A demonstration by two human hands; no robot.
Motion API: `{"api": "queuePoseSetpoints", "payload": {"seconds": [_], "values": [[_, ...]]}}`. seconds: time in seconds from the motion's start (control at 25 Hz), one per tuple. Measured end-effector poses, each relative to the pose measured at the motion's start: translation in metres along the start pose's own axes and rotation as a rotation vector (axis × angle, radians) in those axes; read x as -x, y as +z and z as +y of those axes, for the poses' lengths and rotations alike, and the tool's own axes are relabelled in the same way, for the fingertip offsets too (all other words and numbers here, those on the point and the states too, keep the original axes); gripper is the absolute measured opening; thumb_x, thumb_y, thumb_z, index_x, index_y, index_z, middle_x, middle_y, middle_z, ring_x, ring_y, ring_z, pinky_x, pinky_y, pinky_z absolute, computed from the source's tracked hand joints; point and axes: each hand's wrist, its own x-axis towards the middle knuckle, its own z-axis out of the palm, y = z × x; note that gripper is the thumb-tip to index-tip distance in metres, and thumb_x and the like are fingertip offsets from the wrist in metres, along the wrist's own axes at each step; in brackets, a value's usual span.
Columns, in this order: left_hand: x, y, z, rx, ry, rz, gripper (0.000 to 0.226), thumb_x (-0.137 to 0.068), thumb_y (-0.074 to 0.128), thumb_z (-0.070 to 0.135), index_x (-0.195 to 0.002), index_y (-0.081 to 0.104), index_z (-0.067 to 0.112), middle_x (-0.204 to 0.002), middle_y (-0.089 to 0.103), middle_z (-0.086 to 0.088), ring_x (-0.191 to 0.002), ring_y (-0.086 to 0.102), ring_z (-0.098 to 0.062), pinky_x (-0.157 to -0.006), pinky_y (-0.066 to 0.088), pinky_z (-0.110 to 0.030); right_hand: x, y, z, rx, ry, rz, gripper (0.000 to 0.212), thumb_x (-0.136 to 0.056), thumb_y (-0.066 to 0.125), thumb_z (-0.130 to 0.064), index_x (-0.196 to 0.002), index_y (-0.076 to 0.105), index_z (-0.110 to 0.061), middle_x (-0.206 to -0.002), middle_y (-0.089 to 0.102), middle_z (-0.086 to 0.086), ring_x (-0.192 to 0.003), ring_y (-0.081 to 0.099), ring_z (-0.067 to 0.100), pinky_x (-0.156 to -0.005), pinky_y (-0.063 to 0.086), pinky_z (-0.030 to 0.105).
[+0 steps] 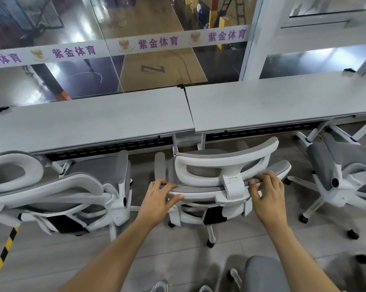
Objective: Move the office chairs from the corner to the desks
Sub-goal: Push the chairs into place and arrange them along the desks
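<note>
Squarely between left hand [156,198] and right hand [266,193], the chair's backrest [203,189].

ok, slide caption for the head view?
Left hand and right hand grip the backrest top of the middle office chair, at the joint of left desk and right desk.

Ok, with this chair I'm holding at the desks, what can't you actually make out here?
Head view only:
Middle chair, gripped by left hand and right hand: seat and part of the base hidden behind its own backrest.
Left chair: cut off by the left edge.
Right chair: cut off by the right edge.
Grey chair part at bottom: cut off by the bottom edge; which part is unclear.
</note>
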Motion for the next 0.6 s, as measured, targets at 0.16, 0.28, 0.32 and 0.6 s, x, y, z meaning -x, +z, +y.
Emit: {"api": "queuePoseSetpoints", "payload": {"seconds": [0.16, 0.28, 0.32, 0.6], "values": [[-0.002, -0.002, 0.004, -0.046, -0.023, 0.036, 0.053, -0.091, 0.042, 0.067, -0.129, 0.057, 0.034, -0.128, 0.048, 0.004, -0.123, 0.039, -0.016, -0.104, 0.04, -0.035, 0.0, -0.001, -0.003, -0.012, 0.037, -0.014, 0.039, -0.096, 0.05, -0.04, -0.115, 0.062, -0.008, -0.128, 0.058, 0.007, -0.136, 0.039, 0.024, -0.115, 0.026, 0.031], [0.004, 0.001, 0.012, -0.087, 0.007, 0.107, 0.041, -0.094, 0.052, 0.055, -0.125, 0.062, 0.029, -0.121, 0.056, 0.003, -0.115, 0.048, -0.019, -0.099, 0.044, -0.038, 0.003, -0.008, -0.006, -0.033, 0.043, -0.032, 0.034, -0.099, 0.052, -0.037, -0.12, 0.058, -0.011, -0.131, 0.058, 0.003, -0.138, 0.038, 0.022, -0.113, 0.03, 0.033], [0.006, 0.001, 0.014, -0.097, 0.031, 0.125, 0.037, -0.095, 0.053, 0.051, -0.123, 0.062, 0.029, -0.119, 0.058, 0.003, -0.112, 0.05, -0.019, -0.097, 0.045, -0.038, 0.004, -0.01, -0.008, -0.032, 0.043, -0.042, 0.031, -0.1, 0.053, -0.035, -0.121, 0.059, -0.012, -0.133, 0.057, 0.003, -0.138, 0.038, 0.021, -0.113, 0.03, 0.032], [0.016, -0.008, 0.039, -0.057, 0.275, 0.131, 0.022, -0.092, 0.06, 0.031, -0.114, 0.063, 0.025, -0.112, 0.058, 0.006, -0.099, 0.055, -0.021, -0.086, 0.044, -0.036, 0.039, -0.049, -0.053, 0.061, 0.21, -0.035, 0.035, -0.094, 0.056, -0.025, -0.129, 0.057, -0.021, -0.133, 0.06, -0.002, -0.124, 0.051, 0.02, -0.102, 0.035, 0.028]]}}
